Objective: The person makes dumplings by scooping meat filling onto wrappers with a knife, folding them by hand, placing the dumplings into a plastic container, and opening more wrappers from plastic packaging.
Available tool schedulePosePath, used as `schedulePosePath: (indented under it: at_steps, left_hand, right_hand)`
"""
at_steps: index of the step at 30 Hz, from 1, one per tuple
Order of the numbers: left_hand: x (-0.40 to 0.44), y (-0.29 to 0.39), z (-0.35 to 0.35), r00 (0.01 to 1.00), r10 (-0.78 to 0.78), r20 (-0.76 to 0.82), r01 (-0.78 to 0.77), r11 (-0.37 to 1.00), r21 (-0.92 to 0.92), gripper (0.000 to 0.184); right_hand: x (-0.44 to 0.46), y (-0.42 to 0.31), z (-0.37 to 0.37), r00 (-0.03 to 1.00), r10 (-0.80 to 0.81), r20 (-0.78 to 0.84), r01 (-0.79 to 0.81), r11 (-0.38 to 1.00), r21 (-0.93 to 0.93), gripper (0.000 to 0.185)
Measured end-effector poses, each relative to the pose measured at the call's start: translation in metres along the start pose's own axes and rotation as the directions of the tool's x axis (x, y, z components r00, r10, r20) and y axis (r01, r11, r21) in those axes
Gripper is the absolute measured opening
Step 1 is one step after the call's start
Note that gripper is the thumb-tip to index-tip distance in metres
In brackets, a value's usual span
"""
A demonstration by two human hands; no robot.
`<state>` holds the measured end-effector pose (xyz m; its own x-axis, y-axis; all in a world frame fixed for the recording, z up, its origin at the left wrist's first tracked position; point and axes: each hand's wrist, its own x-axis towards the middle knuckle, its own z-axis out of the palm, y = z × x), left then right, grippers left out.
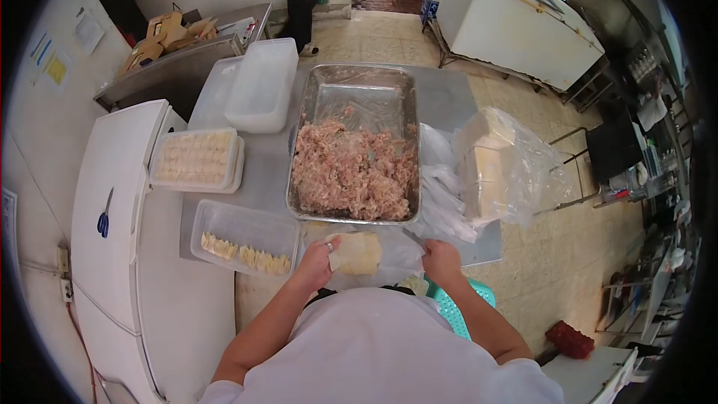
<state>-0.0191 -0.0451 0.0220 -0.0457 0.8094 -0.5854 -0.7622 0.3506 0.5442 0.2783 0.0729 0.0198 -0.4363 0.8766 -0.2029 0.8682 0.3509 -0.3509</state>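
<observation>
My left hand [318, 260] is closed on the left edge of a pale, square dough wrapper [355, 253], which lies over clear plastic in front of me. My right hand [441, 260] grips a flat metal blade [412, 236], its handle hidden in my fingers. Just beyond both hands stands a deep metal tray [359, 78] with pink minced meat [355, 172] heaped in its nearer part. To the left, a clear plastic container [247, 217] holds a row of folded yellowish dumplings [243, 253].
A filled, lidded container [196, 157] and stacked plastic tubs [262, 86] are at the left. Bagged wrapper stacks [490, 168] sit at the right. Scissors [106, 213] lie on a white appliance [112, 254]. A teal perforated plastic item [456, 307] is below. Another person [298, 0] stands behind.
</observation>
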Motion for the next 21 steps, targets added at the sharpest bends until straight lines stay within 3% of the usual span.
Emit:
schedulePosePath:
  at_steps: [3,8,11,14,19,21]
  left_hand:
    - [0.003,0.0,-0.001,0.999,-0.022,-0.023,0.023,0.999,0.041,0.031]
    - [-0.002,0.0,0.006,0.999,-0.001,-0.053,-0.001,0.999,-0.043,0.033]
    - [0.001,0.001,0.006,0.998,-0.02,-0.067,0.012,0.993,-0.116,0.035]
    - [0.01,0.0,0.001,0.995,-0.071,-0.069,0.057,0.98,-0.188,0.037]
    - [0.007,0.009,0.006,0.994,-0.107,-0.037,0.094,0.964,-0.25,0.039]
    - [0.005,0.011,0.008,0.993,-0.107,-0.053,0.089,0.96,-0.265,0.04]
  right_hand:
    - [-0.011,0.01,-0.016,0.979,0.199,0.04,-0.203,0.966,0.158,0.02]
    - [-0.033,0.035,-0.083,0.966,0.259,-0.009,-0.257,0.961,0.1,0.022]
    - [-0.03,-0.007,-0.125,0.985,0.169,-0.033,-0.156,0.959,0.234,0.018]
    - [-0.003,-0.042,-0.111,0.944,-0.109,-0.313,0.169,0.97,0.174,0.014]
    - [0.054,-0.055,-0.076,0.906,-0.362,-0.221,0.324,0.927,-0.189,0.011]
    - [0.062,-0.052,-0.074,0.887,-0.425,-0.179,0.392,0.899,-0.194,0.011]
